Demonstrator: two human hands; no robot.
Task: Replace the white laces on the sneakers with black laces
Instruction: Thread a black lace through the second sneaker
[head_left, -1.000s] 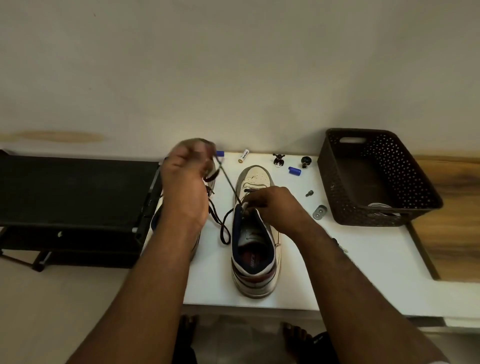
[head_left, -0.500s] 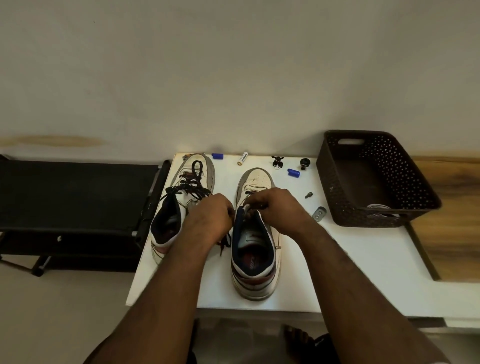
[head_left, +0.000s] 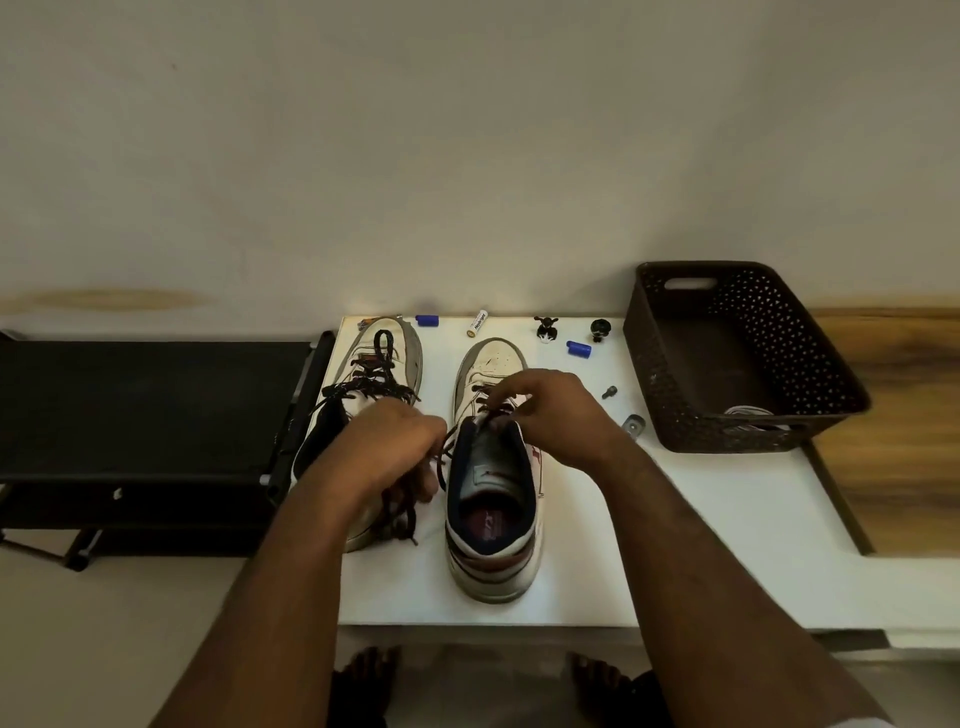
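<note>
Two white sneakers stand toes-away on the white table (head_left: 675, 545). The left sneaker (head_left: 387, 345) is threaded with a black lace. The right sneaker (head_left: 493, 519) has a black lace (head_left: 445, 457) through its lower eyelets, and a loose length of it runs off the sneaker's left side. My left hand (head_left: 384, 452) lies between the two sneakers and grips that loose black lace. At the top of the right sneaker's tongue my right hand (head_left: 550, 410) pinches the lace by the eyelets. White laces (head_left: 748, 413) lie in the basket's near corner.
A dark woven basket (head_left: 737, 358) stands at the table's right. Small items lie along the far edge: blue caps (head_left: 578, 348), a battery (head_left: 478, 322), small dark figures (head_left: 546, 329), a screw (head_left: 610, 392), a metal piece (head_left: 634, 425). A black bench (head_left: 145, 410) adjoins on the left.
My left hand came down from high over the left sneaker, where it drew the lace taut, to the gap between the sneakers. My right hand stayed at the right sneaker's eyelets.
</note>
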